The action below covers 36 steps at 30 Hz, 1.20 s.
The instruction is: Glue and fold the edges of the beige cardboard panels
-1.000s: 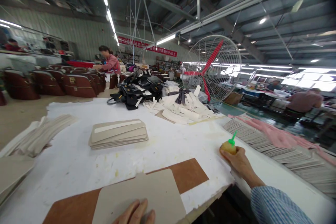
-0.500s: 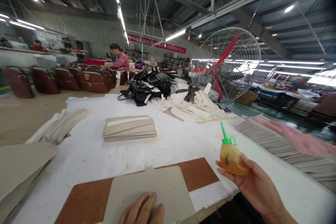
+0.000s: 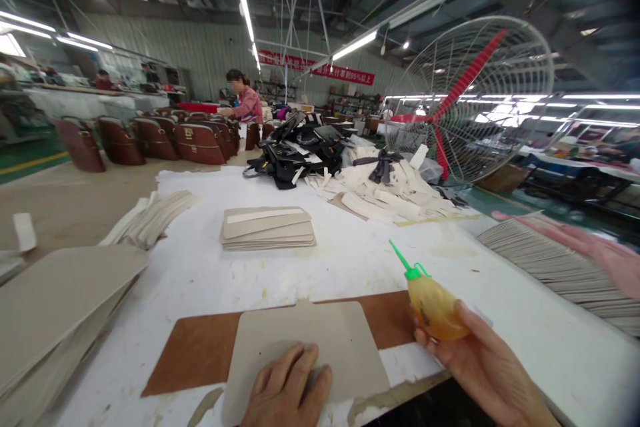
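under the flat left hand a grey board lies pinned on brown leather, while the right hand, just beside, clamps a glue bottle, nozzle tilted up.

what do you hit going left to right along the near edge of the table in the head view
stack of grey boards → brown leather piece → left hand on the grey card → glue bottle in the right hand
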{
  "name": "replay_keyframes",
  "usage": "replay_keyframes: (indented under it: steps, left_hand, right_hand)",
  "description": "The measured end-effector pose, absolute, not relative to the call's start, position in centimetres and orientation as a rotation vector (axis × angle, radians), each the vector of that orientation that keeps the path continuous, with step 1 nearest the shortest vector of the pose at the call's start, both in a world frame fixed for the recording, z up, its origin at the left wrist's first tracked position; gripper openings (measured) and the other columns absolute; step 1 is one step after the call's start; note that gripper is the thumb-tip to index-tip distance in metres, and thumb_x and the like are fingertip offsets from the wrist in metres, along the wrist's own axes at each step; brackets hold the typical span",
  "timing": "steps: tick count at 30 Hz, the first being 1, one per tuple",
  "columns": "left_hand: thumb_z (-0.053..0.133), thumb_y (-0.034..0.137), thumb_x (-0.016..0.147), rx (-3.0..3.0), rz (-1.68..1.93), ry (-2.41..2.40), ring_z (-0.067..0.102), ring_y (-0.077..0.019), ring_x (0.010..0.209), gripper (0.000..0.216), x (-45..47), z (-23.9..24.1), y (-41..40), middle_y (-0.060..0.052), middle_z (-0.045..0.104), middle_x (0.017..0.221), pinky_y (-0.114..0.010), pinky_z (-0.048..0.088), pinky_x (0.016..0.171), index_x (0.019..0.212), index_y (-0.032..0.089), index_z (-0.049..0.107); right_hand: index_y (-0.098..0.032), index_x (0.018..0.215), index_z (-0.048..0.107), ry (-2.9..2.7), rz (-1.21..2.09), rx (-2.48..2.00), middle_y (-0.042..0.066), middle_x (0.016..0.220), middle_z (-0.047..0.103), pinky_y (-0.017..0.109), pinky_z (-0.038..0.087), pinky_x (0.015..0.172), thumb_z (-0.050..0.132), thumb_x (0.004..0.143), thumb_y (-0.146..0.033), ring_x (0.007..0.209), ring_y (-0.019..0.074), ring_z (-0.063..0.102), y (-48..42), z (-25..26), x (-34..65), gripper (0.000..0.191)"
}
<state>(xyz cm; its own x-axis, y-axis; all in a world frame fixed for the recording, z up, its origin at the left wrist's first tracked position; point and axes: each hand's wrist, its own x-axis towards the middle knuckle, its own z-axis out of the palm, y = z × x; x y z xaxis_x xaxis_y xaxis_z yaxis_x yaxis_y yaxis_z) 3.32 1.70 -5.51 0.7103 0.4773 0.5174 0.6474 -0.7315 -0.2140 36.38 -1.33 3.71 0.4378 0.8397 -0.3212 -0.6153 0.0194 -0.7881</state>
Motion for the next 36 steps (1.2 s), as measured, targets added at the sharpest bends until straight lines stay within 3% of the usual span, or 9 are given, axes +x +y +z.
replay_keyframes:
  steps: [2, 4, 8, 10, 14, 19, 25, 32, 36]
  left_hand:
    - [0.054, 0.07, 0.106, -2.54, -0.659, -0.768, 0.068, -0.0271, 0.121, 0.052, 3.1, -5.4, 2.2, -0.006, 0.073, 0.138, -0.034, 0.06, 0.09, 0.134, 0.03, 0.072]
    - [0.048, 0.081, 0.102, -2.553, -0.68, -0.728, 0.069, -0.0275, 0.118, 0.067, 3.0, -5.2, 2.3, -0.008, 0.074, 0.136, -0.035, 0.06, 0.088, 0.134, 0.028, 0.072]
    - [0.068, 0.071, 0.098, -2.643, -0.65, -0.873, 0.066, -0.0308, 0.124, 0.059, 3.5, -4.6, 1.4, -0.009, 0.07, 0.142, -0.04, 0.058, 0.096, 0.137, 0.027, 0.069]
    - [0.075, 0.066, 0.095, -2.709, -0.642, -0.97, 0.063, -0.0325, 0.128, 0.059, 3.8, -4.2, 0.8, -0.01, 0.068, 0.145, -0.043, 0.057, 0.1, 0.139, 0.026, 0.068]
    - [0.071, 0.065, 0.098, -2.842, -0.628, -0.997, 0.062, -0.0335, 0.131, 0.06, 3.9, -2.9, 0.4, -0.011, 0.065, 0.149, -0.046, 0.06, 0.101, 0.142, 0.024, 0.066]
    - [0.072, 0.062, 0.098, -2.904, -0.623, -1.073, 0.065, -0.0365, 0.129, 0.056, 4.2, -1.1, 0.0, -0.013, 0.068, 0.146, -0.052, 0.063, 0.097, 0.137, 0.022, 0.068]
    - [0.072, 0.058, 0.099, -2.97, -0.599, -1.164, 0.062, -0.0382, 0.133, 0.054, 4.5, -0.3, -0.5, -0.014, 0.067, 0.148, -0.057, 0.061, 0.102, 0.139, 0.021, 0.068]
    - [0.063, 0.061, 0.104, -3.009, -0.577, -1.197, 0.059, -0.038, 0.136, 0.055, 4.6, 0.2, -0.6, -0.015, 0.064, 0.15, -0.057, 0.056, 0.107, 0.141, 0.02, 0.068]
    - [0.064, 0.057, 0.104, -3.061, -0.552, -1.223, 0.056, -0.0384, 0.139, 0.054, 4.5, 0.4, -0.6, -0.014, 0.062, 0.153, -0.058, 0.055, 0.109, 0.143, 0.02, 0.065]
  right_hand:
    - [-0.03, 0.121, 0.069, -0.378, 1.179, -1.106, 0.007, 0.129, 0.073, 0.054, 0.067, 0.085, 0.096, 0.07, -0.049, 0.103, 0.0341, 0.075, -1.9, 3.6, 36.3, 0.06]
    - [-0.029, 0.123, 0.068, -0.566, 1.193, -1.181, 0.009, 0.132, 0.071, 0.05, 0.067, 0.082, 0.093, 0.075, -0.053, 0.114, 0.0378, 0.072, -2.4, 3.7, 36.2, 0.06]
    - [-0.028, 0.119, 0.065, -0.834, 1.075, -1.353, 0.006, 0.114, 0.072, 0.026, 0.058, 0.063, 0.088, 0.082, -0.055, 0.091, 0.0223, 0.069, -2.8, 4.0, 36.6, 0.052]
    - [-0.027, 0.119, 0.063, -0.889, 1.042, -1.411, 0.007, 0.113, 0.073, 0.028, 0.058, 0.066, 0.089, 0.078, -0.058, 0.086, 0.0208, 0.067, -2.7, 4.0, 37.1, 0.057]
    - [-0.029, 0.123, 0.061, -0.979, 0.895, -1.593, 0.009, 0.113, 0.076, 0.036, 0.061, 0.075, 0.088, 0.07, -0.066, 0.097, 0.0302, 0.072, -2.7, 3.6, 38.2, 0.07]
    - [-0.033, 0.108, 0.072, -1.298, 0.479, -1.89, 0.005, 0.101, 0.078, 0.041, 0.063, 0.072, 0.081, 0.062, -0.08, 0.088, 0.0327, 0.073, -3.6, 4.7, 38.6, 0.067]
    - [-0.037, 0.098, 0.077, -1.543, 0.153, -1.947, 0.0, 0.088, 0.078, 0.039, 0.059, 0.057, 0.076, 0.067, -0.085, 0.069, 0.0279, 0.071, -3.8, 6.4, 38.0, 0.057]
    - [-0.035, 0.098, 0.074, -1.645, 0.12, -1.965, -0.002, 0.088, 0.077, 0.034, 0.056, 0.062, 0.07, 0.08, -0.08, 0.073, 0.0245, 0.071, -3.6, 6.8, 37.2, 0.048]
    - [-0.034, 0.093, 0.073, -1.584, 0.197, -2.029, -0.003, 0.087, 0.076, 0.035, 0.054, 0.066, 0.07, 0.076, -0.083, 0.074, 0.024, 0.069, -3.8, 7.9, 36.2, 0.052]
